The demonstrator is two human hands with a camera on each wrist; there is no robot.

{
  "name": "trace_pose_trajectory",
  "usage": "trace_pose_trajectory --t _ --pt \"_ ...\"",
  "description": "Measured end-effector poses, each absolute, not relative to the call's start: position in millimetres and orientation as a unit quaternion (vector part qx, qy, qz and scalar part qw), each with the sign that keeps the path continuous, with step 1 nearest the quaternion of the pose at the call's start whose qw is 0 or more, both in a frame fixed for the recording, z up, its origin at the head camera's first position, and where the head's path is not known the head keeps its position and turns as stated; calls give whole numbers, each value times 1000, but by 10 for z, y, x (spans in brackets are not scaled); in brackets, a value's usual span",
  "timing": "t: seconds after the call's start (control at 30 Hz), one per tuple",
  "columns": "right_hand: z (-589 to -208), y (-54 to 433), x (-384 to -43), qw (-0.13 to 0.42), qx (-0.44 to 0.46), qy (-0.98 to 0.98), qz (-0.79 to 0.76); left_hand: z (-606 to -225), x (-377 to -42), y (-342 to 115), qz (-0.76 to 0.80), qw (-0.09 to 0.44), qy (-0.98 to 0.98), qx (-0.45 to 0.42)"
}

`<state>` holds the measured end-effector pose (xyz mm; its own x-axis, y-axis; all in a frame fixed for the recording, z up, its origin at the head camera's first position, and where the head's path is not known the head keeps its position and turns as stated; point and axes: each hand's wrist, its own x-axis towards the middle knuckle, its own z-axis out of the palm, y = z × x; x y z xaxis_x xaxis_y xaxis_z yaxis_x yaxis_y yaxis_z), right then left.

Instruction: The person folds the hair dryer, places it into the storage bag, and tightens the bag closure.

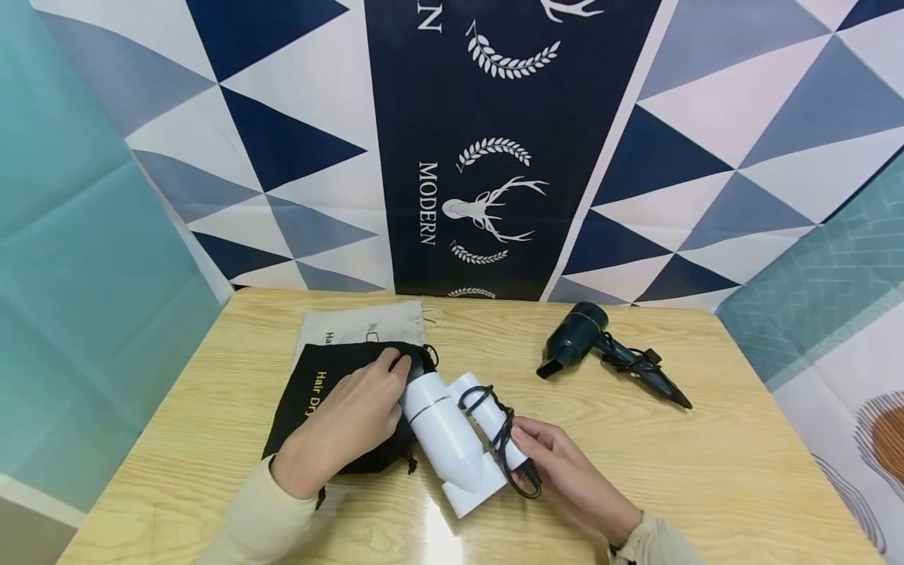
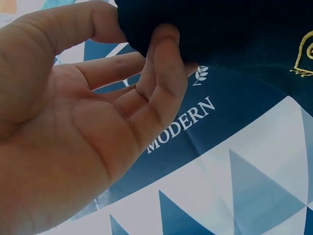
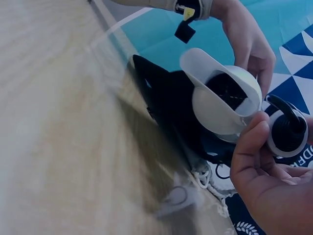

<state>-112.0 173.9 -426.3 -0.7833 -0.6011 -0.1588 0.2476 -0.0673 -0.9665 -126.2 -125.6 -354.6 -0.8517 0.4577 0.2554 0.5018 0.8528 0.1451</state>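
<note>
Wood-grain bench fills the lower frame, and we've got our right hand gripping the white hair dryer at lower center, left hand pinching the black pouch lower left.

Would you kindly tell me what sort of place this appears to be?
Probably a small staged tabletop setup: a rectangular light wood-grain table stands before a navy, white and blue triangle-patterned backdrop, with a creased teal sheet along the picture's left side.
</note>
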Motion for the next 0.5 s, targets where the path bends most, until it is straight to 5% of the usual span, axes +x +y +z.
trace_pose_trajectory --t 0.5 --pt "-4305 1528 -1360 323 -197 614 -693 -3565 -1254 -1241 -100 91 -955 -264"
